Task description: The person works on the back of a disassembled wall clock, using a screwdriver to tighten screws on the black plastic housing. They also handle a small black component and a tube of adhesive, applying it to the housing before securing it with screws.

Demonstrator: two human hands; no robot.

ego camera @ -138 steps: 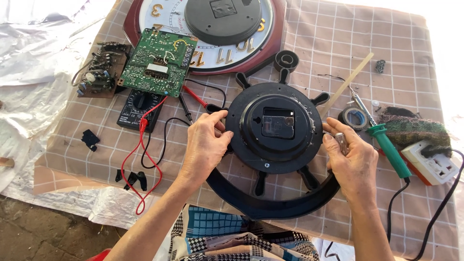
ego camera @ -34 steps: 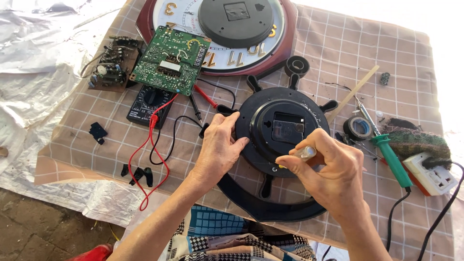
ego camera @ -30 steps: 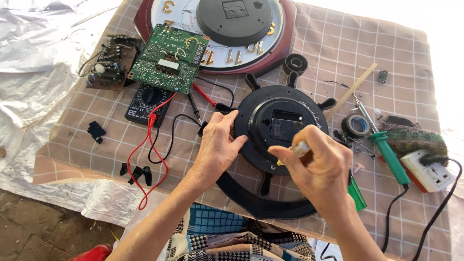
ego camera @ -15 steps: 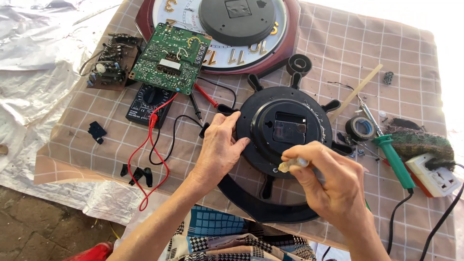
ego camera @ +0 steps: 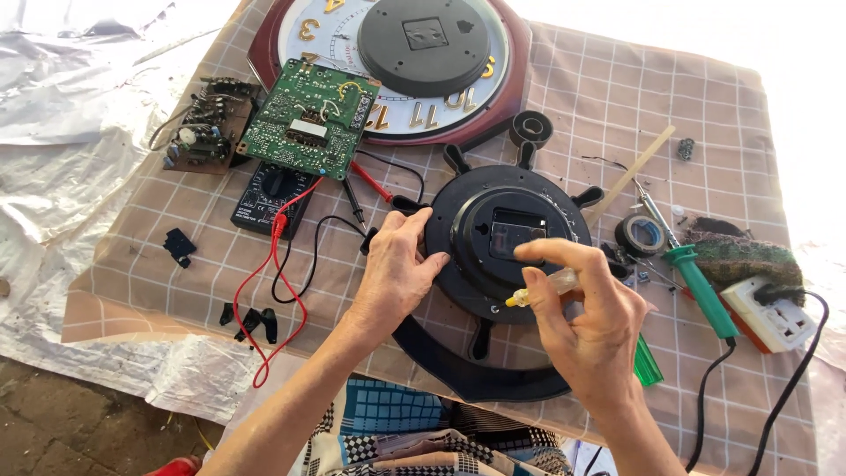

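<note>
The left hand [ego camera: 394, 275] lies flat on the left rim of the black clock back [ego camera: 509, 242], while the right hand [ego camera: 589, 328] (the nearer one) pinches a small clear tube [ego camera: 542, 288], its long axis pointing left and downward onto the lower rim.

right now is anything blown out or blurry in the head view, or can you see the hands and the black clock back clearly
Head view: the upper right corner beyond the checked cloth is washed out white by strong daylight; the left hand, the right hand and the black clock back are sharp and evenly lit, with soft shadows; straight edges bow slightly toward the frame edges.
</note>
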